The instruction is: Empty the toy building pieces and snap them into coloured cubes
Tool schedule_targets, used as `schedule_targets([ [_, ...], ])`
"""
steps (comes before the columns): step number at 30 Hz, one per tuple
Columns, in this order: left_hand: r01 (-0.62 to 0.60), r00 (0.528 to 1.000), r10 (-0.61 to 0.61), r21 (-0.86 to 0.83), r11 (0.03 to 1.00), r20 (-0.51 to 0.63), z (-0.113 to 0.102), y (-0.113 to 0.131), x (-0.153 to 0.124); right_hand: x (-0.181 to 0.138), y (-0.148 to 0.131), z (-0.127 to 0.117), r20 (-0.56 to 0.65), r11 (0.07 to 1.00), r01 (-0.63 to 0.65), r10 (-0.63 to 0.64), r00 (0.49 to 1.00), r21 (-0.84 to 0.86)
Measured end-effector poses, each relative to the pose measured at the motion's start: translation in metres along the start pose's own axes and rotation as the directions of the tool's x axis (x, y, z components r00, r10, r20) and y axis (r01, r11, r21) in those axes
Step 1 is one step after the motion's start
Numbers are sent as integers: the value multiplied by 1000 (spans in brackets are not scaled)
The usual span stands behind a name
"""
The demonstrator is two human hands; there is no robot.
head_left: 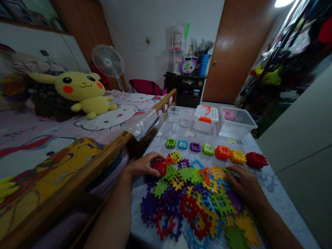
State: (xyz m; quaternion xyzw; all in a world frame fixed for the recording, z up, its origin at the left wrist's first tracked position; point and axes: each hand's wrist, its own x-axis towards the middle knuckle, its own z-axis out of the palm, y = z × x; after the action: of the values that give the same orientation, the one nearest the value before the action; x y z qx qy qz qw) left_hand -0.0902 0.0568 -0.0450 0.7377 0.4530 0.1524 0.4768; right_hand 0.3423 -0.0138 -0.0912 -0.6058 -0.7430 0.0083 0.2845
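Left hand (146,165) is reaching over the desk (275,185), thumb and fingers spreading partway around a red notched plastic piece (160,168) at the pile's upper left edge; fingertips are touching or nearly touching it, can't tell if gripping. Right hand (243,181) is hovering low over the pile's right side, fingers half curling, fingertips sitting at a small green plastic piece (227,169); can't tell if it is being pinched. Loose pile of multicoloured interlocking plastic pieces (186,174) is spreading between the hands and toward the near edge, pieces overlapping, some solid, some window-like or open-framed. Behind the pile, a row is running left to right across the desk: green notched piece (171,143), blue window piece (183,144), purple notched piece (195,147), light green window piece (208,149), orange stack (223,152), yellow stack (238,156), dark red stack (256,160). Orange and yellow are standing just beside each other. Farther back, two small clear plastic boxes (174,110), a white-lidded clear box with orange latch (206,119) and a larger clear open bin (236,128) are lining up. Left of the desk, a large yellow plush toy (81,86) is sitting on a bed with patterned pink sheet (109,119); a white standing fan (107,63) is standing behind.
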Motion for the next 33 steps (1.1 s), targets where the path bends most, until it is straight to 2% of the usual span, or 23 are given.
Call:
schedule_targets([
  [3, -24, 1000, 25, 172, 985, -3, 1, 3, 0, 0, 1, 1, 16, 1000, -1, 1, 1000, -6],
  [6, -29, 999, 33, 237, 971, -12, 4, 8, 1, 1, 0, 1, 19, 1000, -2, 2, 1000, -2],
  [13, -45, 997, 50, 96, 994, -57, 7, 18, 1, 0, 0, 0, 41, 1000, -13, 13, 999, -3],
  [21, -122, 991, 131, 236, 964, -25, 17, 11, 9, 0, -6, 0, 15, 999, -32, 31, 999, 22],
  [27, -80, 996, 83, 150, 985, -14, 18, 15, 7, -1, -5, 0, 5, 1000, -30, 30, 1000, 6],
  [30, -69, 995, 75, 86, 994, -66, 16, 18, 6, -1, -5, -1, -15, 1000, -27, 27, 1000, 13],
  [33, -67, 978, 77, 55, 996, -195, 14, 18, 8, -1, -6, -3, -48, 999, -42, 43, 998, 33],
])
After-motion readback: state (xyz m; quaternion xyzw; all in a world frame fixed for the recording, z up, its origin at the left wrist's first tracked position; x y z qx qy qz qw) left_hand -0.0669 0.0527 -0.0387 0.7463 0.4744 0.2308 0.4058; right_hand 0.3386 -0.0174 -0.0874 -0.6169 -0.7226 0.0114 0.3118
